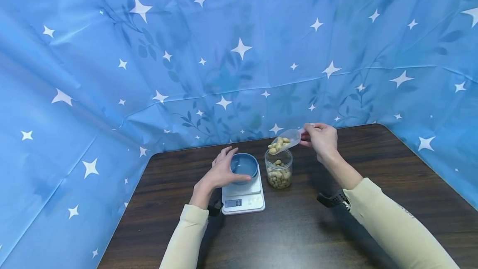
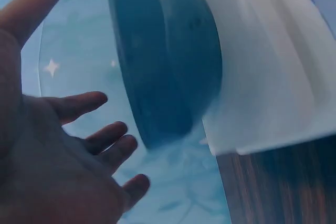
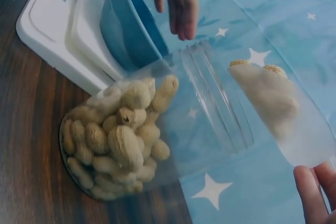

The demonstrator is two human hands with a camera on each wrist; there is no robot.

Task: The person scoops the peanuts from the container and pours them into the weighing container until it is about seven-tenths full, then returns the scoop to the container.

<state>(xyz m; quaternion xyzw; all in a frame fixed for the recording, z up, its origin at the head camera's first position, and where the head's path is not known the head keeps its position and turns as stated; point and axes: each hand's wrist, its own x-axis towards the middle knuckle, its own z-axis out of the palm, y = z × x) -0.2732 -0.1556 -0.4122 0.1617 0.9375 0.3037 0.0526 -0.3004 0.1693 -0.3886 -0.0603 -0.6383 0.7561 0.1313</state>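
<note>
Scoop (image 1: pixel 293 137) above jar (image 3: pixel 209 98), in pinch of right hand (image 1: pixel 322 139) — left hand (image 1: pixel 223 170) spread beside bowl (image 1: pixel 244 162) on scale (image 1: pixel 251 201), starry backdrop (image 1: pixel 209 45) behind.

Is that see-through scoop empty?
No, the head view shows peanuts in the scoop, which the right hand holds above the jar.

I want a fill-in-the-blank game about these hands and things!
The jar and the scoop both hold ____ in their shells.
The scoop is in the person's ____ hand.
The display on the white scale shows ____.
The left hand is beside the blue ____ on the scale.

Missing words: peanuts; right; 0.0; bowl.
</note>
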